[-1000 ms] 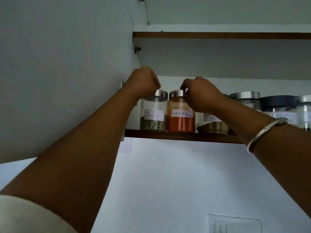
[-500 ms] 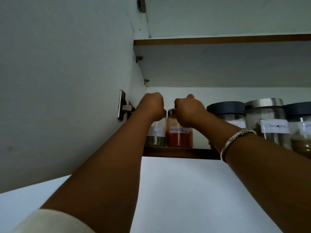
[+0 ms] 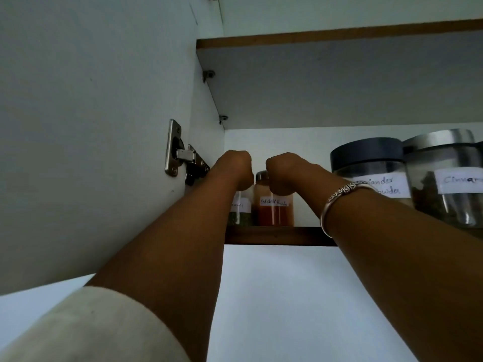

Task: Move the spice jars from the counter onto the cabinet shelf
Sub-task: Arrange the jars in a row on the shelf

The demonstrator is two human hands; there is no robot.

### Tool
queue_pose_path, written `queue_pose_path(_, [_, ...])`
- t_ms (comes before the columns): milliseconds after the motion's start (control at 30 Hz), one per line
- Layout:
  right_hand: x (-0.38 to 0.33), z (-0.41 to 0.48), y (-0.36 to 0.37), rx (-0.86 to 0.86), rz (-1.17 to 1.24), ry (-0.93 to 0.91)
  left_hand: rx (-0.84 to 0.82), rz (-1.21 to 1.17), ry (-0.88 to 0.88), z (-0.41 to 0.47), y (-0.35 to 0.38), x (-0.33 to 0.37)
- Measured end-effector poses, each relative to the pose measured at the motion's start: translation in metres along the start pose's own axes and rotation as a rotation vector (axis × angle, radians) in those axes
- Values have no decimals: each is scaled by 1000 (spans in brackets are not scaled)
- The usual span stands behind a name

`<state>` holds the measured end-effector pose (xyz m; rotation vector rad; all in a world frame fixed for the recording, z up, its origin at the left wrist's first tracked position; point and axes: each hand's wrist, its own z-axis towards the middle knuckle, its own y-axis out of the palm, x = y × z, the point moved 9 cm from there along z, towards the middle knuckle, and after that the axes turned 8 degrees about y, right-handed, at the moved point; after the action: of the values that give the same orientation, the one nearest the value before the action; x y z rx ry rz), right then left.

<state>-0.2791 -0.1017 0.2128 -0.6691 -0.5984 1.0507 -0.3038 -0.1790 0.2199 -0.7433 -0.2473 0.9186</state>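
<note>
While both stand at the left end of the shelf (image 3: 282, 235), the left hand (image 3: 234, 169) grips the fennel jar (image 3: 241, 213) from above and the right hand (image 3: 283, 173) grips the red chilli powder jar (image 3: 275, 215).

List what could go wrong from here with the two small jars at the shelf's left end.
1. The left hand and right hand grip the fennel jar and red chilli powder jar only from the top; a loose lid might come off.
2. The bangle on the right wrist sits close beside the coriander powder jar; drawing that arm back carelessly could nudge it.
</note>
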Motion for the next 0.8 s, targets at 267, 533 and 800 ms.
queue_pose_path(267, [3,28,20,-54,-57,-7,-201,16,9,15,20,-5])
queue_pose_path(533, [1,40,37,-26,-124,-90,-198,59,31,21,29,-5])
queue_pose_path(800, [4,47,57,-143,-176,-99,-175,72,61,14,31,-2])
